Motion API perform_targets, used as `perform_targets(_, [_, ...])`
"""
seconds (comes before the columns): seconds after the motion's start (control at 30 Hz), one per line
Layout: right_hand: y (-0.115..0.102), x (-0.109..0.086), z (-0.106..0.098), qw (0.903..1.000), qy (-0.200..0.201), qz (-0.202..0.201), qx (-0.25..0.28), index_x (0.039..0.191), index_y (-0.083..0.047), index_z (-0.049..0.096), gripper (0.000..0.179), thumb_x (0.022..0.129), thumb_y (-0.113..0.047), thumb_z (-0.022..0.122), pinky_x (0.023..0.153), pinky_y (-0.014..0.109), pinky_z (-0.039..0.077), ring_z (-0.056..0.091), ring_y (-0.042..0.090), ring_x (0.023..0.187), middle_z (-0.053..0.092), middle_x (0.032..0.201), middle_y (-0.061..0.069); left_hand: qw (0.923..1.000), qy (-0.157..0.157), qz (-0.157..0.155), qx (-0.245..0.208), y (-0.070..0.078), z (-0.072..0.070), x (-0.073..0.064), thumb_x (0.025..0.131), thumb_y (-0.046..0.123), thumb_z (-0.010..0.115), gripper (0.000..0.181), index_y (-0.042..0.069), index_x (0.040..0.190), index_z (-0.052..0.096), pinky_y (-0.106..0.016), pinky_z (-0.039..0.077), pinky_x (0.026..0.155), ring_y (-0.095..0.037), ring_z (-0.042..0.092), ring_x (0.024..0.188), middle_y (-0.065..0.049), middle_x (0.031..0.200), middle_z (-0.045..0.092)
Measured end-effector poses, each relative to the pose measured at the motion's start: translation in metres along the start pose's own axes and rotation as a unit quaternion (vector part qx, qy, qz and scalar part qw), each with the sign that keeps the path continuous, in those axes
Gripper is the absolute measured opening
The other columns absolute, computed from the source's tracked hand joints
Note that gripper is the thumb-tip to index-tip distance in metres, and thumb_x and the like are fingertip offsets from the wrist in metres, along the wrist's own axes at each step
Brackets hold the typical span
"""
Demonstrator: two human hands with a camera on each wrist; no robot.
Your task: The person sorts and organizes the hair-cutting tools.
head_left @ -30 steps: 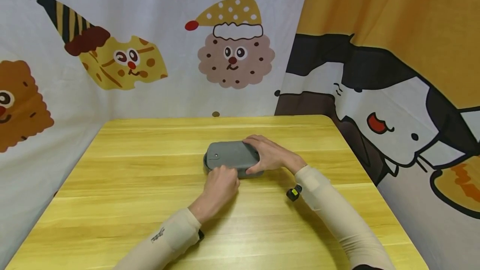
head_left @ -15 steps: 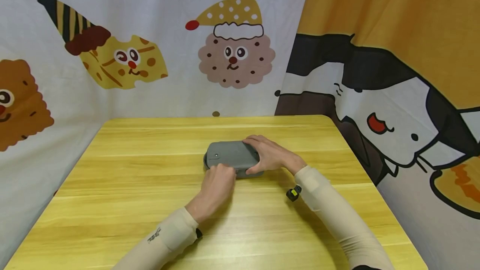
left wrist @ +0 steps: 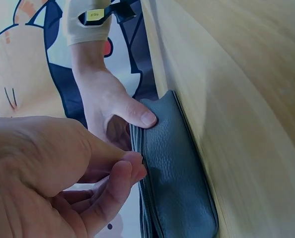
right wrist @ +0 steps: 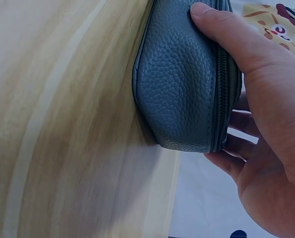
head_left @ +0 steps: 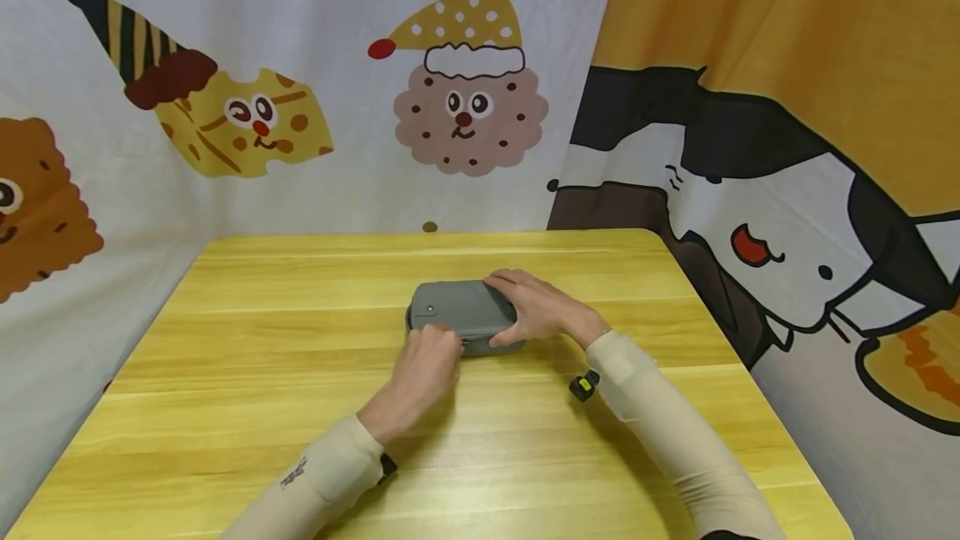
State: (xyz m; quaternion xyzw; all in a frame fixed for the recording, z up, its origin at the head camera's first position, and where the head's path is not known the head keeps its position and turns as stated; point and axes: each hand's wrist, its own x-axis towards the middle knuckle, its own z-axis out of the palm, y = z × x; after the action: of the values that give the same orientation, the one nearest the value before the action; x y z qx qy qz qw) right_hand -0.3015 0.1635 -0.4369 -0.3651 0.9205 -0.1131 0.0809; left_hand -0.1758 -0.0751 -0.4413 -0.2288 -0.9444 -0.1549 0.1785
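Note:
A grey leather-look zippered pouch (head_left: pixel 467 305) lies on the wooden table (head_left: pixel 247 423), with a small round stud on its top at the left end. My right hand (head_left: pixel 542 308) grips its right end, thumb on the near side and fingers over the far side. Along the side runs a zipper (right wrist: pixel 222 94), plain in the right wrist view. At the near edge, my left hand (head_left: pixel 423 363) pinches the zipper pull between thumb and forefinger; in the left wrist view the fingertips (left wrist: pixel 132 161) mostly hide the pull. The other fingers of that hand curl in.
Behind the table hangs a pale curtain (head_left: pixel 300 198) with printed cartoon snacks. To the right is another cloth (head_left: pixel 787 207) with a large cartoon animal. A black wrist device (head_left: pixel 584 386) sits by the right cuff.
My left hand has slid left along the pouch's near edge, uncovering more of the zipper side. The right hand and the pouch stay in place; the head view shifts slightly.

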Motion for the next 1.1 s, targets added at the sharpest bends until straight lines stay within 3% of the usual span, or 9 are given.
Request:
perform_targets(0.1, [0.001,0.002,0.001,1.0000,0.000,-0.002,0.001,0.176,-0.013,0.039,0.114,0.090,-0.067,0.089,0.130,0.059,0.048,0.046,0.038,0.165,0.042,0.180,0.016,1.0000,0.000,-0.006,-0.003,-0.005,-0.003,-0.003,0.089,-0.011,0.077,0.046,0.013,0.056,0.055,-0.031,0.049,0.044,-0.010,0.046,0.052,0.000,0.059,0.049])
perform_targets(0.33, [0.001,0.002,0.000,0.9999,-0.005,0.003,0.009,0.177,-0.011,0.037,0.114,0.091,-0.066,0.089,0.132,0.061,0.045,0.043,0.040,0.166,0.039,0.181,0.018,0.9997,0.020,-0.006,-0.010,-0.017,-0.011,-0.014,0.088,-0.015,0.074,0.064,0.020,0.057,0.030,-0.021,0.032,0.043,-0.007,0.029,0.052,0.004,0.060,0.031])
perform_targets(0.5, [0.000,0.001,0.001,0.9999,-0.005,0.008,0.010,0.177,-0.011,0.038,0.113,0.092,-0.065,0.088,0.133,0.060,0.044,0.044,0.039,0.166,0.040,0.181,0.016,0.9995,0.028,0.006,-0.010,-0.022,-0.013,-0.017,0.087,-0.018,0.069,0.064,0.021,0.059,0.026,-0.018,0.027,0.045,-0.006,0.026,0.053,0.005,0.061,0.027])
perform_targets(0.8, [0.000,-0.001,0.001,0.9998,-0.003,0.008,0.018,0.176,-0.010,0.038,0.112,0.092,-0.065,0.088,0.133,0.062,0.044,0.042,0.040,0.167,0.039,0.182,0.018,0.9993,0.030,-0.022,-0.003,-0.036,-0.020,-0.026,0.088,-0.017,0.072,0.040,0.008,0.060,0.058,-0.023,0.038,0.043,-0.009,0.038,0.052,-0.004,0.058,0.054])
perform_targets(1.1, [0.000,0.001,0.000,0.9996,-0.010,0.008,0.026,0.177,-0.010,0.037,0.112,0.092,-0.063,0.089,0.134,0.062,0.043,0.041,0.040,0.168,0.039,0.182,0.017,0.9991,0.031,-0.028,-0.007,-0.046,-0.022,-0.032,0.088,-0.013,0.077,0.039,0.008,0.060,0.061,-0.023,0.039,0.045,-0.009,0.040,0.052,-0.005,0.061,0.059])
